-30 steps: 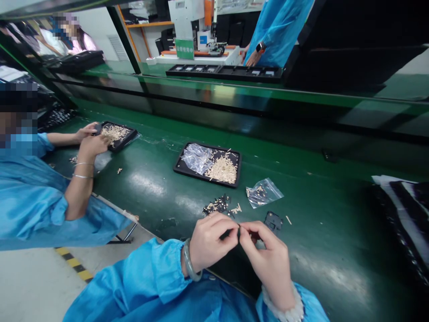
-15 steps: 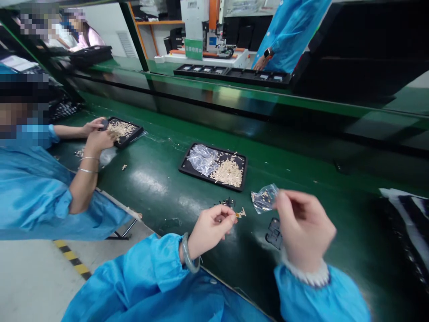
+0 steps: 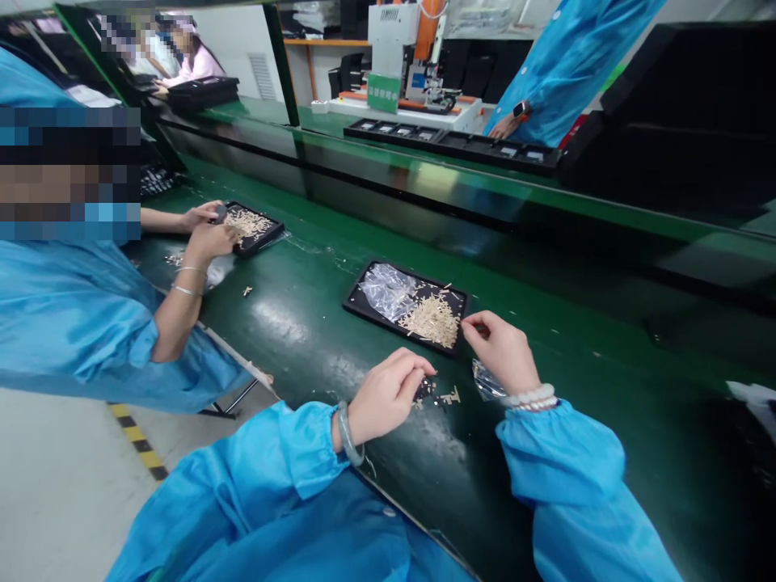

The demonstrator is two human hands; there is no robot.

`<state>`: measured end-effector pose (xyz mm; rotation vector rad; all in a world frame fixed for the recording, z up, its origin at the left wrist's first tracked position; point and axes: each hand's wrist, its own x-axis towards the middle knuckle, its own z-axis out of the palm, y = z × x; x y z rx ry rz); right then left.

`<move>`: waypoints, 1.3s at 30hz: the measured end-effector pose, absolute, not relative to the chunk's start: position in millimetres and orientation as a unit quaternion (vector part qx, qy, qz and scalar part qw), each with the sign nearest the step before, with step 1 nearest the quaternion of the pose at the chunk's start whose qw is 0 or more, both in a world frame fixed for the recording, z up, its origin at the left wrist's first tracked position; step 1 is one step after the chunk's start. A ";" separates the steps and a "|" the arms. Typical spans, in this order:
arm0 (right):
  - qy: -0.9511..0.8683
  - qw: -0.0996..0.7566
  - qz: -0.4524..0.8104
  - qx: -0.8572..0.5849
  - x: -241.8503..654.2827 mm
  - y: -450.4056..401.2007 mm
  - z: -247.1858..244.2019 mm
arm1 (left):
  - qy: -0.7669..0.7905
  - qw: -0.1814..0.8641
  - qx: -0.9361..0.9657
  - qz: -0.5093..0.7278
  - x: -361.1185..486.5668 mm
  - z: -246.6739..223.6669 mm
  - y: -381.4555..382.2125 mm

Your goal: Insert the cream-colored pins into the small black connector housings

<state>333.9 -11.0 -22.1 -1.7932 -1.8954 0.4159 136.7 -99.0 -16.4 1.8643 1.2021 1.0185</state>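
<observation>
A black tray holds a crumpled clear bag on its left and a heap of small beige pieces on its right. At the tray's right edge is my right hand, thumb and fingertips pinched; what they hold is too small to name. Partly under that hand lies a small clear bag. My left hand is closed, fingertips together, beside small black parts on the green table. A few beige pieces lie just right of them.
At the left a co-worker's hands work beside another black tray of beige pieces. A raised shelf edge crosses behind the table. Black trays and a person's hand are beyond it. Dark wrapped material is at the right.
My right hand has moved forward and left to the tray's edge, now partly covering the small bag. The yellowish bit at my left fingertips no longer shows. The view has shifted slightly.
</observation>
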 end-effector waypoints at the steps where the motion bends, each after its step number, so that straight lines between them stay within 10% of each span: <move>1: -0.694 0.248 0.158 -0.657 335.0 -9.2 -24.2 | 0.459 0.344 0.720 0.391 138.8 -16.3 -98.5; 39: -0.695 0.260 0.488 -0.459 313.5 -76.1 19.4 | 0.438 0.406 0.709 0.375 131.2 -7.7 -91.8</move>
